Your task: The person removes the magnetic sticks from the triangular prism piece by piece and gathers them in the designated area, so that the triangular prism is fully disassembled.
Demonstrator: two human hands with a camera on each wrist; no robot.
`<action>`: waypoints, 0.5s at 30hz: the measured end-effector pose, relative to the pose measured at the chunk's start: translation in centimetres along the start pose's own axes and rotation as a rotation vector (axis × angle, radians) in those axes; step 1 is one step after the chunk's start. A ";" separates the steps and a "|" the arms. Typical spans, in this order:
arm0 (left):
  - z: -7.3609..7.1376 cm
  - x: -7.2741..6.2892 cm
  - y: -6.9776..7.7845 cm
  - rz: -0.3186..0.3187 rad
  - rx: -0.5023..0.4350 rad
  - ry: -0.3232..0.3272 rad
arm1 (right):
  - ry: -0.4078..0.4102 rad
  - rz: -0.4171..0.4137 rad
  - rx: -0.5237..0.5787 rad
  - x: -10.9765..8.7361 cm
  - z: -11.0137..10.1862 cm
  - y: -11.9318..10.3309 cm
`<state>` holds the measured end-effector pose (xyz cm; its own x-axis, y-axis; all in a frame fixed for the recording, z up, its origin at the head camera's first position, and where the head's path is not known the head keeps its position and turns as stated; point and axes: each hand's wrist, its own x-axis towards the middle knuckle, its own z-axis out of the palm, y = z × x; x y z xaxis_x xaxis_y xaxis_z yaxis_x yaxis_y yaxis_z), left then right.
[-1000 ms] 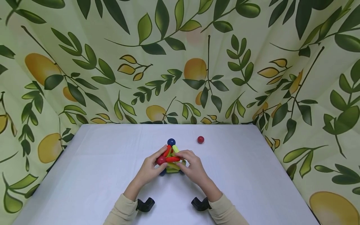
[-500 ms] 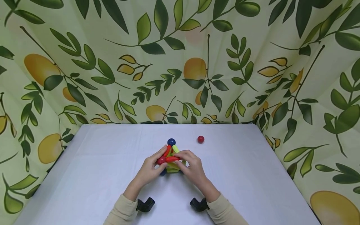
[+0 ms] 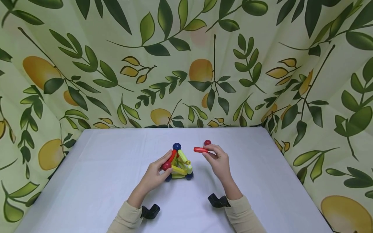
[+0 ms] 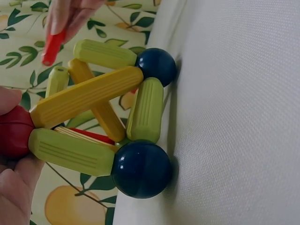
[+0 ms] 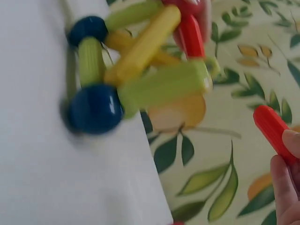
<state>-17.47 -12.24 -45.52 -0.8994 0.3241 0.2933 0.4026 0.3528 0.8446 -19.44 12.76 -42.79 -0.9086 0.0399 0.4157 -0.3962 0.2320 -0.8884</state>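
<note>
A small frame of magnetic building rods, with a yellow rod (image 3: 179, 170) and yellow-green rods (image 4: 93, 51) joined by dark blue balls (image 4: 142, 168), stands on the table. My left hand (image 3: 153, 171) grips a red ball (image 4: 13, 132) at the frame's raised corner. To the right of the frame and apart from it, my right hand (image 3: 220, 161) pinches a red rod (image 3: 199, 149) by one end. In the right wrist view a yellow-green rod (image 5: 164, 84) reaches up from a blue ball, its upper end free. Another red rod (image 5: 191, 37) runs from the held ball.
A loose red ball (image 3: 207, 142) lies just behind my right hand. The white-covered table (image 3: 102, 168) ends at a leaf-and-fruit patterned curtain (image 3: 163, 90). Each wrist wears a black mount (image 3: 151, 212).
My right hand has drawn the red rod off the frame and moved right and back with it. My left hand keeps its hold on the red ball.
</note>
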 end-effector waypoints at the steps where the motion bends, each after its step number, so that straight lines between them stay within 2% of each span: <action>1: 0.0 0.0 0.0 -0.006 -0.002 -0.001 | 0.004 0.030 0.007 0.3 -0.5 0.4; 5: -0.1 0.0 0.0 -0.025 0.003 -0.003 | 0.037 0.122 0.017 1.2 -2.4 3.1; 9: -0.1 0.1 0.0 -0.035 -0.001 -0.001 | 0.054 0.233 -0.036 2.0 -3.8 5.9; 15: -0.1 0.1 0.0 -0.045 -0.012 -0.003 | 0.047 0.358 -0.113 2.7 -5.0 8.5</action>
<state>-17.57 -12.30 -45.45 -0.9161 0.3107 0.2533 0.3594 0.3569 0.8622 -24.58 19.72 -48.30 -0.9789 0.1818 0.0931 -0.0348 0.3009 -0.9530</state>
